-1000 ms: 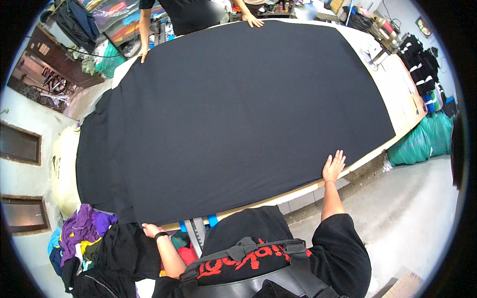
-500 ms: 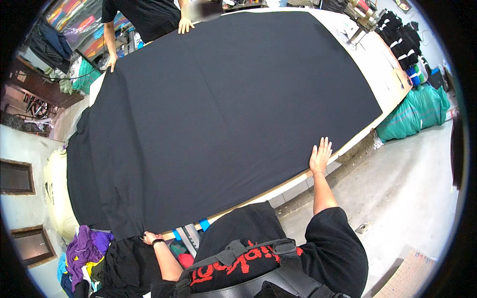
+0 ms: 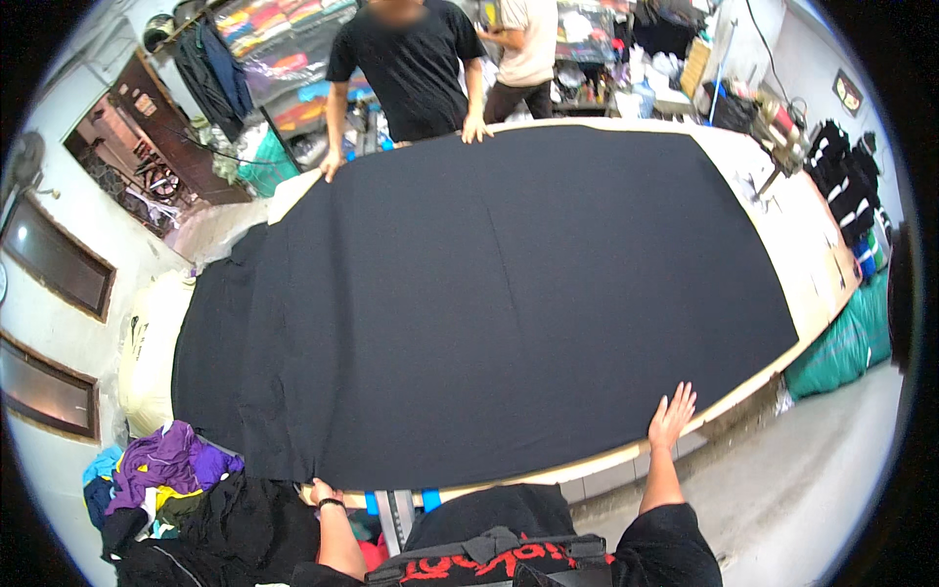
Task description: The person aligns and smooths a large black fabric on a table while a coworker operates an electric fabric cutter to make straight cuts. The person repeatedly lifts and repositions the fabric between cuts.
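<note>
A large sheet of black fabric point(image 3: 528, 274) covers most of a pale table point(image 3: 812, 264), with soft creases across its left part. My left hand point(image 3: 321, 491) is closed on the fabric's near edge at the lower left. My right hand point(image 3: 671, 417) lies flat on the fabric near the front edge at the right, fingers stretched out. Across the table, a co-worker point(image 3: 411, 83) in a black shirt has both hands at the far edge of the fabric.
A cutting machine point(image 3: 778, 147) stands on the table's right end. A clothing pile point(image 3: 156, 470) lies beside my left arm, a pale sack point(image 3: 152, 352) at the left end, green sacks point(image 3: 836, 342) at the right. Another person point(image 3: 518, 54) stands behind; shelves line the back.
The camera view has tilted up, showing more of the room and both people. A soft fold has formed across the fabric's left part near my left hand. My right hand still lies on the sheet.
</note>
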A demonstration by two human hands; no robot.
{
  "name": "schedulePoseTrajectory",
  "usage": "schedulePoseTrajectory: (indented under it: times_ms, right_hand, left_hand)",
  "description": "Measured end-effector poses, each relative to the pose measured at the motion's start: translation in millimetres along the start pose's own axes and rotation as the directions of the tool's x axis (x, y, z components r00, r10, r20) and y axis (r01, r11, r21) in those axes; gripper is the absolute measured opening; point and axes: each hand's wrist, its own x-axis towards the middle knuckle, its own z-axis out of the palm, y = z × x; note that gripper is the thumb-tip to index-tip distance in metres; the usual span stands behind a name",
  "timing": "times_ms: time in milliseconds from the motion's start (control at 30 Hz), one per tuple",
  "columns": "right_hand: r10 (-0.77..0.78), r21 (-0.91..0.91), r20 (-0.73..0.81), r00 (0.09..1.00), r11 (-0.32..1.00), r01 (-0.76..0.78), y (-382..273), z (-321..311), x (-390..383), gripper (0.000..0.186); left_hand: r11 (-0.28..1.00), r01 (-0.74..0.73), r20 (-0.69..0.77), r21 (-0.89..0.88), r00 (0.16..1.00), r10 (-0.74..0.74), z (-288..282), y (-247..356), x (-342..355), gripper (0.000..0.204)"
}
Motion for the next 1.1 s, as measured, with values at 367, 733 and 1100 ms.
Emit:
schedulePoseTrajectory:
  times_ms: [367,733,1100]
  right_hand:
    - [-0.201,-0.038,-0.085,0.976,0.979,0.198,-58.8,-31.8,-8.1,0.064]
    - [-0.762,0.208,0.323,0.561,0.636,0.743,-195.9,-49.9,-146.5,0.070]
    - [-0.300,0.131,-0.020,0.954,0.945,0.300,-146.8,-40.0,-80.4,0.063]
  left_hand:
    - [0.082,-0.991,0.636,0.109,0.133,0.760,48.9,-14.4,-148.3,0.091]
    - [0.099,-0.957,0.942,0.273,0.286,0.177,66.7,-18.0,-142.2,0.098]
    - [-0.031,-0.939,0.939,0.343,0.344,-0.027,74.2,1.9,-140.9,0.095]
